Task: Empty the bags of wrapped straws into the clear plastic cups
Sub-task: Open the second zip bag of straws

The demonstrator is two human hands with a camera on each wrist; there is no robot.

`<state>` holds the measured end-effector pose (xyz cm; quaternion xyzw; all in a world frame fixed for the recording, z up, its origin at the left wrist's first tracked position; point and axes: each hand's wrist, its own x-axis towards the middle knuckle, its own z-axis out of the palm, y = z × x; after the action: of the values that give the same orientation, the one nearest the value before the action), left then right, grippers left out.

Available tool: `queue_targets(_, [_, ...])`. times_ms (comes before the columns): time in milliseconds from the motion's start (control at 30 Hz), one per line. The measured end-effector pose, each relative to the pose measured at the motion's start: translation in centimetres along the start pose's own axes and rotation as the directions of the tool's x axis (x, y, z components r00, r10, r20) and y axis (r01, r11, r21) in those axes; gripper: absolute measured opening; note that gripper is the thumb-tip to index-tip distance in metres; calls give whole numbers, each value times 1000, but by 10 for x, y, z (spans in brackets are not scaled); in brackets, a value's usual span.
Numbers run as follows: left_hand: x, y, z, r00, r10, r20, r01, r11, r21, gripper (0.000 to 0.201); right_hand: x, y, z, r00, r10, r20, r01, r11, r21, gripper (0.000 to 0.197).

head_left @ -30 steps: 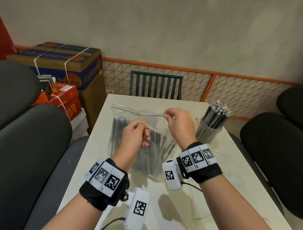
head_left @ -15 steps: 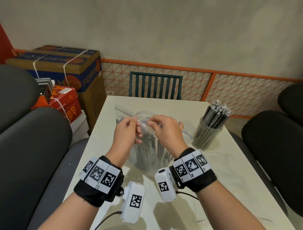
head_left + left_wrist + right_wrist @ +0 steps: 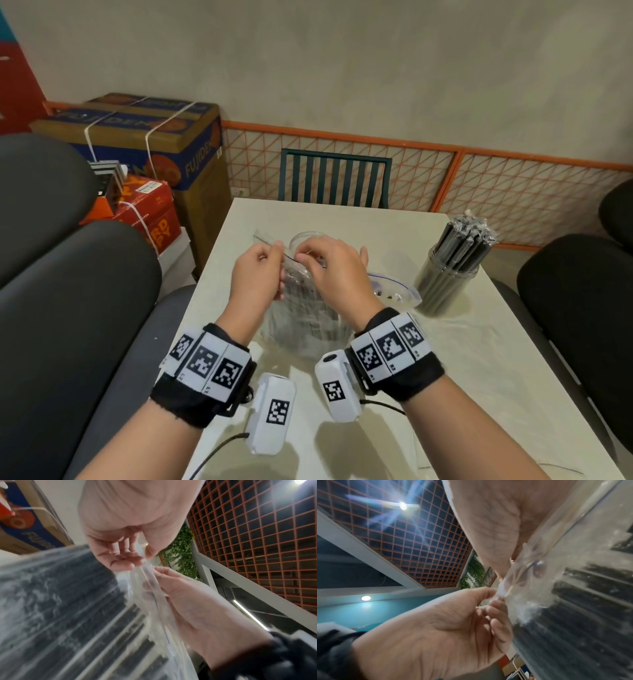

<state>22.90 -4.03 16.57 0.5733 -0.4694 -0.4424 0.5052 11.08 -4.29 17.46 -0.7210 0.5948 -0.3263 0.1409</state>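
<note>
A clear zip bag (image 3: 301,318) full of dark wrapped straws (image 3: 72,615) hangs above the table's middle. My left hand (image 3: 255,274) pinches its top edge on the left, and my right hand (image 3: 337,270) pinches the same edge close beside it. Both wrist views show the thumbs and fingers clamped on the bag's mouth strip (image 3: 149,580) (image 3: 508,588). An empty clear plastic cup (image 3: 305,238) stands just behind my hands, partly hidden. A second clear cup (image 3: 445,284), packed with wrapped straws (image 3: 466,236), stands at the right of the table.
An empty zip bag (image 3: 394,291) lies flat beside the filled cup. The white table (image 3: 479,394) has dark padded seats (image 3: 68,308) on the left and right (image 3: 582,291). A green chair (image 3: 334,180) stands at the far end. Cardboard boxes (image 3: 147,137) are stacked at the back left.
My hands have drawn close together along the bag's top edge, and the bag has bunched up and moved slightly toward the cup behind it.
</note>
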Motion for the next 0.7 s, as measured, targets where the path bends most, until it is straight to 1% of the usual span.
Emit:
queue_targets(100, [2, -3, -8, 1000, 7, 14, -7, 1000, 24, 30, 6, 5, 1, 998, 42, -40, -42, 999, 6, 16])
queue_targets(233, [-10, -9, -18, 999, -28, 23, 29, 999, -19, 29, 21, 12, -8, 972, 203, -116, -198, 979, 52, 17])
queue_targets(300, [-17, -13, -23, 999, -22, 30, 21, 999, 47, 27, 26, 15, -11, 968, 227, -109, -222, 973, 59, 17])
queue_targets(367, [-21, -16, -27, 1000, 3, 20, -6, 986, 167, 23, 28, 15, -10, 975, 213, -68, -211, 977, 37, 16])
queue_targets(433, [-18, -14, -30, 998, 50, -39, -38, 962, 269, 9, 27, 14, -8, 983, 182, -9, -181, 983, 29, 17])
queue_targets(467, [-14, -11, -32, 997, 56, -48, -38, 947, 320, 22, 27, 13, -7, 987, 155, 29, -156, 987, 34, 17])
queue_targets(500, [-8, -9, -34, 998, 61, -26, -48, 928, 369, 41, 25, 10, -6, 990, 122, 71, -125, 991, 42, 17])
queue_targets(533, [-1, -5, -34, 999, 40, 23, -45, 917, 396, 51, 24, 8, -5, 990, 87, 111, -94, 994, 52, 17])
queue_targets(567, [4, 0, -34, 997, 18, 72, -47, 906, 421, 49, 23, 5, -5, 988, 57, 144, -67, 996, 64, 17])
queue_targets(633, [13, 8, -31, 988, -13, 151, -52, 905, 422, 22, 21, 1, -8, 984, 34, 176, -45, 997, 64, 15])
queue_targets(667, [17, 8, -30, 987, -4, 161, -61, 914, 400, 20, 19, 1, -12, 984, 45, 172, -47, 999, 6, 16])
queue_targets(700, [21, 7, -30, 987, -16, 157, -45, 926, 375, 26, 18, 2, -18, 985, 76, 154, -60, 992, -110, 21])
